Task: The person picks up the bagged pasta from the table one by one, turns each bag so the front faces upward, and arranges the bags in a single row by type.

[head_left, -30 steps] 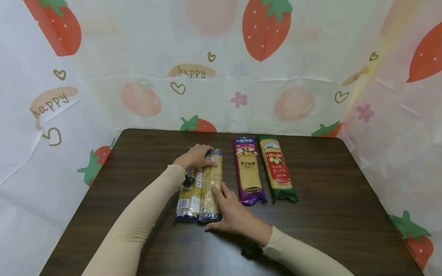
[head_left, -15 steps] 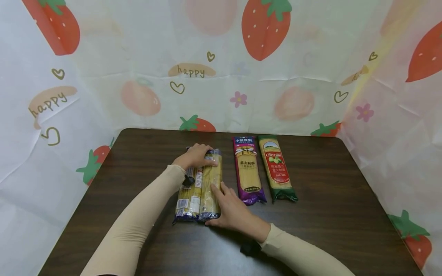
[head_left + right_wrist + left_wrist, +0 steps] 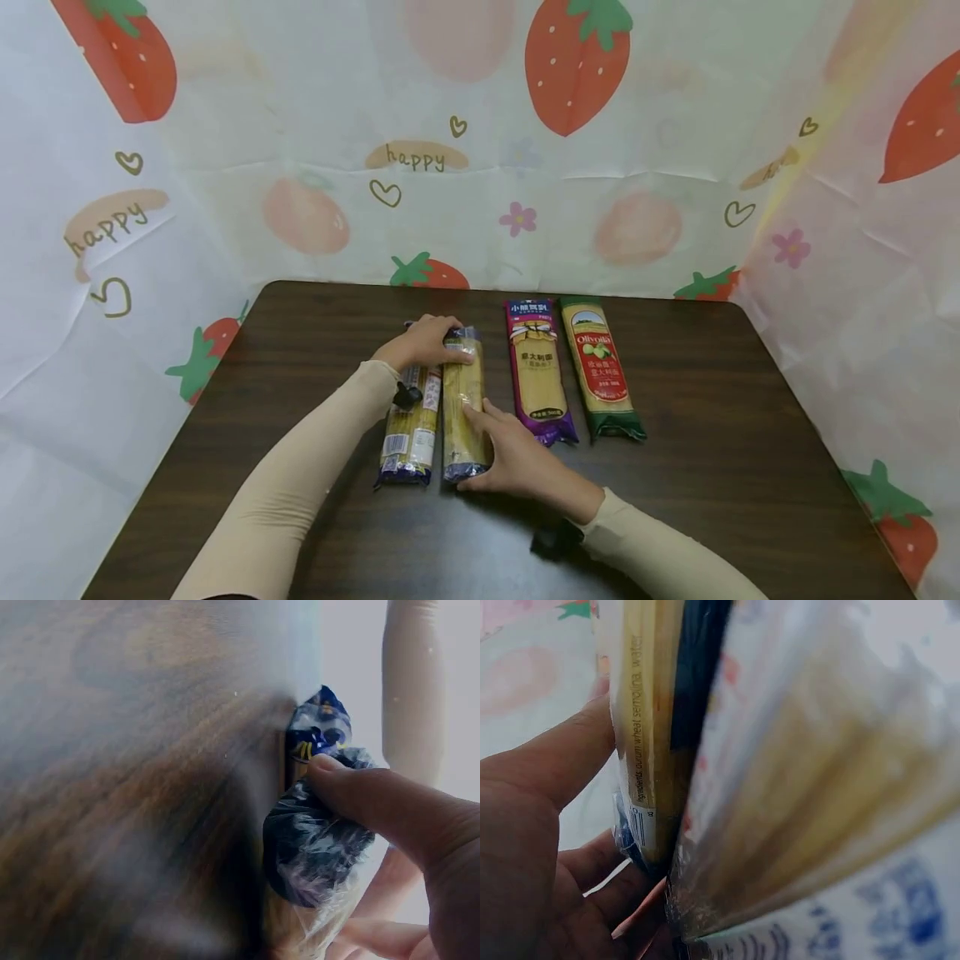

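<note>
A clear-wrapped pack of spaghetti (image 3: 462,387) with dark blue ends lies lengthwise on the table, left of the middle. My left hand (image 3: 426,340) grips its far end, thumb across the top. At the near end my right hand (image 3: 517,454) holds it, thumb against the crinkled blue wrapper end (image 3: 319,844) in the right wrist view, fingers along its right side. Just left lies a second spaghetti pack (image 3: 408,437), barcode up, partly under my left wrist. In the left wrist view, my thumb and fingers reach around a pack (image 3: 641,742) printed with ingredients.
To the right lie a purple pasta pack (image 3: 542,375) and a green-ended pasta pack (image 3: 602,367) with a red label, side by side. The dark wooden table (image 3: 712,500) is bounded by a strawberry-print cloth (image 3: 570,208) at the back and sides.
The gripped spaghetti pack's near end has shifted slightly right, opening a narrow gap to the second pack. My right hand has moved right with it; my left hand stays nearly in place.
</note>
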The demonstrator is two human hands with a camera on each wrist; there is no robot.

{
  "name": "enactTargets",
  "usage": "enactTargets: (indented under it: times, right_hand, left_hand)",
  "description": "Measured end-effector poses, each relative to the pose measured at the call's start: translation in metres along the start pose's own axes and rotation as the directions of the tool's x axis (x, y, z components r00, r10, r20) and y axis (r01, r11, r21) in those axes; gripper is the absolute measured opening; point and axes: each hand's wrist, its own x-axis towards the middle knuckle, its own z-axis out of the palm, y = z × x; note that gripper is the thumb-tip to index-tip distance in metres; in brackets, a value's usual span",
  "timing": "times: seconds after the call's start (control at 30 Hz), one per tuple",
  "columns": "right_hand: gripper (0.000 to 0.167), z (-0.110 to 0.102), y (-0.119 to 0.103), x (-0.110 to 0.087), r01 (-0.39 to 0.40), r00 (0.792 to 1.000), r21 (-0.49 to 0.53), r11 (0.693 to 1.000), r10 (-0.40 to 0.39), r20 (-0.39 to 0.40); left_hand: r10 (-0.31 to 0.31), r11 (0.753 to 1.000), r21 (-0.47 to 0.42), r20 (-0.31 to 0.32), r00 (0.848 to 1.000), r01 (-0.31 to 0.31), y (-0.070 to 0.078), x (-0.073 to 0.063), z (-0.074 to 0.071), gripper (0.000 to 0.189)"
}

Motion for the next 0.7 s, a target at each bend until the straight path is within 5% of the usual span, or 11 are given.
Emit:
enactTargets:
  times: [0.3, 0.5, 0.7]
  right_hand:
    - [0.111, -0.008, 0.009, -0.007, 0.044, 0.999, 0.165, 0.985, -0.044, -0.006]
    - [0.111, -0.012, 0.019, -0.016, 0.061, 0.998, 0.375, 0.925, -0.068, 0.005]
    - [0.107, -0.023, 0.031, -0.023, 0.063, 0.996, 0.473, 0.879, -0.082, 0.02]
  left_hand:
    - [0.051, 0.985, -0.165, -0.036, 0.998, -0.056, -0.012, -0.001, -0.005, 0.057]
    - [0.078, 0.969, -0.232, -0.057, 0.995, -0.089, -0.02, 0.001, -0.005, 0.049]
    - [0.101, 0.95, -0.29, -0.058, 0.993, -0.114, -0.021, -0.002, -0.008, 0.051]
